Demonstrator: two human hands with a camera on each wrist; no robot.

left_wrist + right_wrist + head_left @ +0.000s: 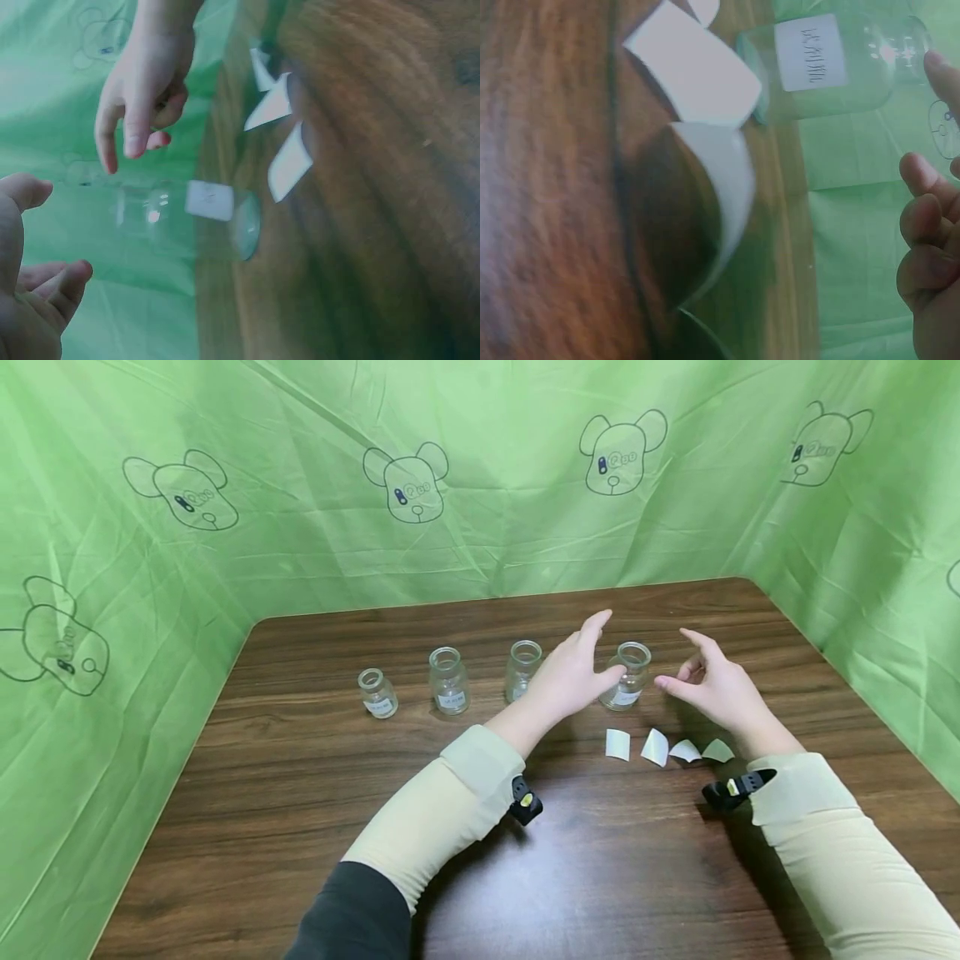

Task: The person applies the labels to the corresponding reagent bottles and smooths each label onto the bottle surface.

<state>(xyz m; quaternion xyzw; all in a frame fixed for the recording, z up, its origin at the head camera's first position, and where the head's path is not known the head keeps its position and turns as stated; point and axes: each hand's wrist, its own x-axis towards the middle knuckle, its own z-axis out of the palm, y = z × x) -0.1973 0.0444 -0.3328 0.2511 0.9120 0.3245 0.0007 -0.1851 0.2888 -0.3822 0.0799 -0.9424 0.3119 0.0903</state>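
A clear glass jar (634,675) with a white label stands upright between my two hands. My left hand (573,675) is just left of it, thumb and fingers spread, the thumb overlapping the jar's side in the head view; whether they touch I cannot tell. In the left wrist view a gap shows between those fingers and the jar (208,201). To the right, apart from the jar, is my right hand (717,691), its fingers loosely bent around nothing. Handwriting marks the jar's label (810,52) in the right wrist view.
Left of my left hand stand three more labelled glass jars: a small one (377,694), a taller one (448,681) and one (521,670) partly hidden by the hand. Several white paper pieces (618,745), some curled, lie before the right jar. Green cloth (495,527) surrounds the wooden table (285,760).
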